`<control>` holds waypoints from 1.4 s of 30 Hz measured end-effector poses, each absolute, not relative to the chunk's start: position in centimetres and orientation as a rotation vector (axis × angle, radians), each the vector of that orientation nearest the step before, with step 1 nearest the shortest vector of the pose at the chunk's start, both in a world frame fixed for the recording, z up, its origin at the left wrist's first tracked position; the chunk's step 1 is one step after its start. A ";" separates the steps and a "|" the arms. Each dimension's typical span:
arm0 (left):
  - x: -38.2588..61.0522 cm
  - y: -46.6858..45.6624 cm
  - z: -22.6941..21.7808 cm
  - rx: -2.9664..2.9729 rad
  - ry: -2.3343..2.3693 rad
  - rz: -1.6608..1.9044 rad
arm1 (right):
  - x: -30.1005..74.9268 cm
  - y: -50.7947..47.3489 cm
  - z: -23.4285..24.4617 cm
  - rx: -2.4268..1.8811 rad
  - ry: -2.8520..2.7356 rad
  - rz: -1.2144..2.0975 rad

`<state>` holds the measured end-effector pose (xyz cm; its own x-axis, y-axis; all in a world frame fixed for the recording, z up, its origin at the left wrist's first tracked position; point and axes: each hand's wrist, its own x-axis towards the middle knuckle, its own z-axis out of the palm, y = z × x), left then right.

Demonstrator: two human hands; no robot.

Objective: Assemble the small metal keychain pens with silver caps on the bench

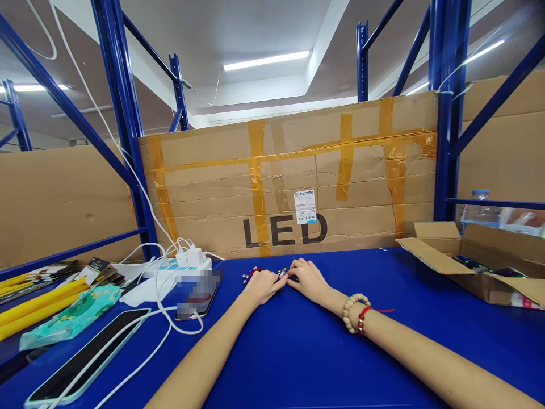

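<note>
My left hand (264, 286) rests low over the blue tabletop, its fingers bent and closed. Just by its fingertips is a small shiny metallic piece (281, 273). My right hand (310, 280) comes in from the other side, fingertips pinched together almost against the left thumb. A small dark object (293, 278) shows under the right fingers; its kind is too small to tell. Beyond the left hand lie several small red, blue and silver pieces (250, 275), partly hidden by it. Beads and a red string circle my right wrist.
Left of my hands are a phone (208, 301), a white power strip (191, 260) with cables, a larger phone (87, 358), a green packet (72, 315) and yellow tubes (42, 307). An open cardboard box (481, 284) stands right. A cardboard panel (204, 199) closes the back.
</note>
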<state>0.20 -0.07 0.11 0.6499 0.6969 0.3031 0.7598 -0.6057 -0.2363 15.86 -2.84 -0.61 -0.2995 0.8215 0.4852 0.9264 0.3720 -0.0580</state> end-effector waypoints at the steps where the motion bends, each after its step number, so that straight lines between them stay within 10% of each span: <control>1: 0.2 -0.1 0.1 -2.528 -1.159 -0.255 | 15.9 -2.8 -0.6 -1.517 -2.193 -0.336; 42: 0.1 0.0 0.0 -2.529 -1.152 -0.276 | 15.8 -2.7 -0.8 -1.562 -2.184 -0.417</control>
<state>0.07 -0.05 -0.03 0.6509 0.6909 0.3145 0.7585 -0.6097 -0.2303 15.76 -2.70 -0.85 -0.2795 0.8198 0.4998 0.9463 0.3232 -0.0010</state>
